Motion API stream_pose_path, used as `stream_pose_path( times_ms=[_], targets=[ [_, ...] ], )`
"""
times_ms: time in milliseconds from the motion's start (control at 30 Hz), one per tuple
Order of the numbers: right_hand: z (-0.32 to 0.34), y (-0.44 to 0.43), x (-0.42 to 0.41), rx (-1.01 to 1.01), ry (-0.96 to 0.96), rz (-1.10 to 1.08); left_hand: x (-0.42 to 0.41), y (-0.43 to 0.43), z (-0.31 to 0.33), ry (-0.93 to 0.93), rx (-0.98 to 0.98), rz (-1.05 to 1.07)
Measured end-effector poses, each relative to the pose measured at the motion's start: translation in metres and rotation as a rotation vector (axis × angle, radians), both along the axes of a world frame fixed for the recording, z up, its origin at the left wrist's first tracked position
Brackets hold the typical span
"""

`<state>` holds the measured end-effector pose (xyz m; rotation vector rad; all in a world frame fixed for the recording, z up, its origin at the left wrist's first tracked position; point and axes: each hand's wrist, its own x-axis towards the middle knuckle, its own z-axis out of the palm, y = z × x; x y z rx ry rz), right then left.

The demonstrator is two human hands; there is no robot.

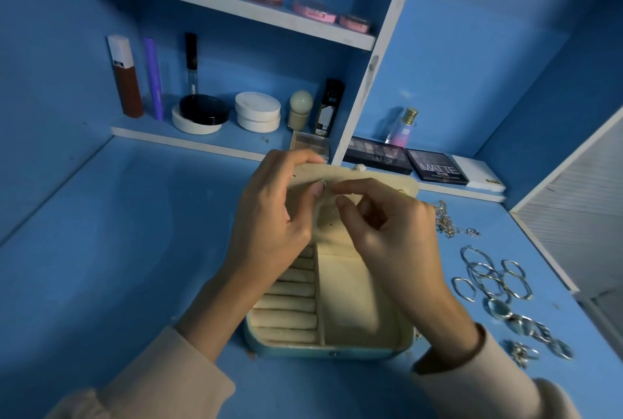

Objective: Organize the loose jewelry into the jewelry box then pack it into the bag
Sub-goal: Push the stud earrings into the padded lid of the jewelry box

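Sleeved left hand [269,216] pinches a small silver piece [323,183] over the jewelry box [303,349], right grip [397,240] I cannot tell; palette [436,167] behind reads MATTE.

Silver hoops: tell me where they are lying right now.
In the head view, the silver hoops lie on the blue desk right of the open jewelry box, between the tangled chains behind and the rings in front.
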<state>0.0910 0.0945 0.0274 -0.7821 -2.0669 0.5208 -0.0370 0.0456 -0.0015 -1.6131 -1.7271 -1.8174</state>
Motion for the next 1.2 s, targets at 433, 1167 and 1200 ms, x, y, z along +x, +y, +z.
stream_pose_path(
  times_ms=[433,1167,1200],
  targets=[
    [0.015,0.054,0.091,-0.316,-0.414,0.067,0.001,0.0,0.0,-0.007,0.005,0.012],
    [-0.027,0.056,0.117,-0.074,-0.748,0.049,0.001,-0.001,0.002,0.016,-0.024,0.043],
    [-0.027,0.056,0.117,-0.063,-0.75,0.048,0.001,-0.001,0.001,0.018,-0.024,0.044]
  ],
)
